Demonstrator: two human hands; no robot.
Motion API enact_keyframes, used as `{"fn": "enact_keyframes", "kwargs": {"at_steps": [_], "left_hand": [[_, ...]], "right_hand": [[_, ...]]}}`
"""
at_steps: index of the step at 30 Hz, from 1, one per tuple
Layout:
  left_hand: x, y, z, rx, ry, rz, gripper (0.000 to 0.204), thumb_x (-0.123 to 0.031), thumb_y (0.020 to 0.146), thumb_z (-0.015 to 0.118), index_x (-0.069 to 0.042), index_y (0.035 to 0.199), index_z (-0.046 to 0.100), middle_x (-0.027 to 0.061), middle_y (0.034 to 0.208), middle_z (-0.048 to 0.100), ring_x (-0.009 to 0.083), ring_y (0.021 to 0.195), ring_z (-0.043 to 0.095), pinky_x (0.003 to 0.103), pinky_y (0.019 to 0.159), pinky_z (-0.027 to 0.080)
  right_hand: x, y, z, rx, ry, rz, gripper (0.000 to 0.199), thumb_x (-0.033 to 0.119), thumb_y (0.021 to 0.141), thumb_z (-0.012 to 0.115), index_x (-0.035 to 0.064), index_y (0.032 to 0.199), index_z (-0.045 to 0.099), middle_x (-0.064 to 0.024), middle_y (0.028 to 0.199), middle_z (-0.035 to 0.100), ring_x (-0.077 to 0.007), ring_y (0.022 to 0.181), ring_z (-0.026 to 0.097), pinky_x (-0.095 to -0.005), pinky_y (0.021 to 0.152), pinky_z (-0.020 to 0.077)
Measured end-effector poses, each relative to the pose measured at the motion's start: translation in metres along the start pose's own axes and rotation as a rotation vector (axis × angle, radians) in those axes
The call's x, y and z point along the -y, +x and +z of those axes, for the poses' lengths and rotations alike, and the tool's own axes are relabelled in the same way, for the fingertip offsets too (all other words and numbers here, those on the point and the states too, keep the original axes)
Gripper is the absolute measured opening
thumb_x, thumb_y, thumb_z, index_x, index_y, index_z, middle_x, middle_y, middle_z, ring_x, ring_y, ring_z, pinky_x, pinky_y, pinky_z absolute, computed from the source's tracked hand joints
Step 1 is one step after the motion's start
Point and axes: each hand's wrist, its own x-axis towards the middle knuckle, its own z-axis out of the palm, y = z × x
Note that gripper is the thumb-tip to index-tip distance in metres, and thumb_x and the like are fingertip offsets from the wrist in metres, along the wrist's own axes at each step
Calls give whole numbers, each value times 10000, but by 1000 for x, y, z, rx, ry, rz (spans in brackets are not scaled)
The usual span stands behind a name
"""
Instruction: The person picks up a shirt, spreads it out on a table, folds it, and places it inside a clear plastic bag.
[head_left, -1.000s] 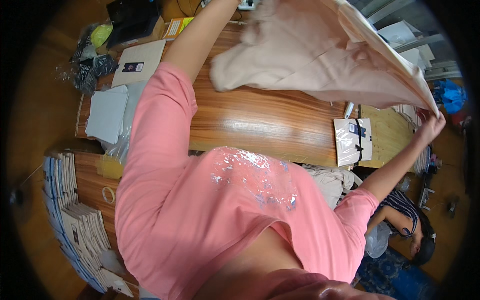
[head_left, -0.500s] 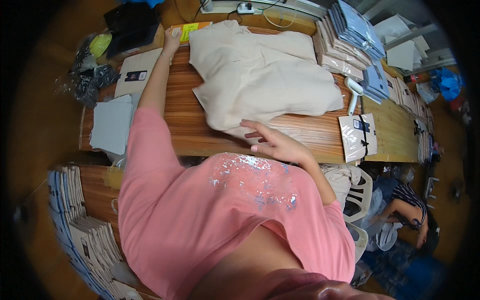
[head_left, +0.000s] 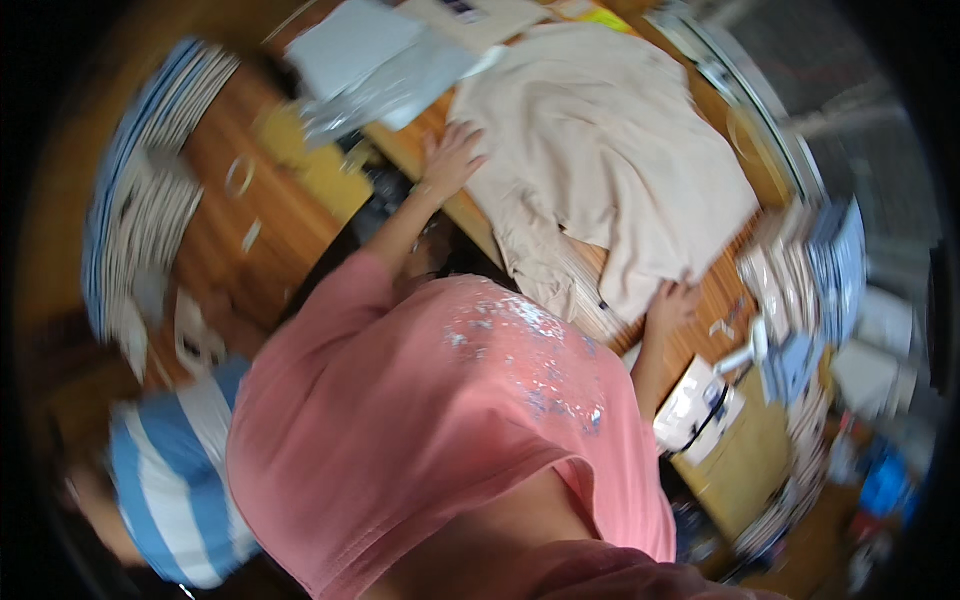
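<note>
A large beige garment (head_left: 610, 150) lies spread on the wooden table (head_left: 715, 300). My left hand (head_left: 452, 160) rests with fingers apart on the garment's near left edge, by a sleeve. My right hand (head_left: 672, 303) lies on the garment's lower right hem; blur hides whether its fingers pinch the cloth. My pink shirt fills the lower middle of the view and hides the table's near edge.
Grey plastic bags (head_left: 385, 70) lie beyond my left hand. Stacks of blue-and-white packets stand at the left (head_left: 140, 200) and right (head_left: 820, 280). A white packet (head_left: 695, 410) and a cardboard box (head_left: 750, 465) sit by my right elbow. A person in a striped shirt (head_left: 170, 480) is lower left.
The garment, held up in the air a second ago, now lies on the table. The view has swung round. Both my hands have moved to the garment's near edges.
</note>
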Motion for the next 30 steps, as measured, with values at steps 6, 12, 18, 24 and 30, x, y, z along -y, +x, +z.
{"fn": "enact_keyframes", "kwargs": {"at_steps": [6, 12, 18, 24, 30], "left_hand": [[-11, -23, -50, 223, -31, -565, 565, -433, 775, 617, -49, 1167, 481, 157, 1163, 536, 287, 1136, 492, 498, 890, 399], [7, -39, 4, 83, -657, -659, 349, -340, 837, 550, -9, 909, 634, 157, 899, 645, 268, 858, 626, 391, 757, 475], [7, -41, 36, -208, -1107, -1035, 427, -416, 839, 573, -30, 1003, 650, 104, 866, 647, 185, 779, 593, 335, 705, 452], [50, -43, 62, -194, -1458, -636, 301, -272, 899, 513, -17, 1023, 613, 69, 921, 618, 149, 874, 521, 275, 804, 436], [25, -19, -58, 31, -1549, -580, 296, -220, 945, 429, 0, 1117, 523, 77, 1030, 592, 141, 923, 567, 261, 825, 462]], "right_hand": [[1, -22, -25, 63, 314, 81, 566, 480, 796, 582, 75, 1183, 495, -142, 1175, 506, -341, 1080, 450, -525, 842, 368], [4, -26, -21, 258, 536, -5, 476, 394, 848, 551, 29, 1148, 495, -146, 1095, 536, -303, 989, 518, -459, 801, 419], [-34, 1, 1, 846, 1330, 470, 457, 323, 859, 537, 28, 1201, 468, -150, 1158, 519, -292, 1029, 519, -447, 834, 438], [-41, 0, -26, 996, 1663, 484, 452, 253, 869, 523, 28, 1253, 440, -155, 1222, 502, -282, 1068, 520, -435, 867, 457], [-65, -3, -107, 571, 1408, 252, 346, -19, 803, 553, 23, 1139, 478, -84, 1085, 567, -176, 982, 530, -302, 870, 418]]}}
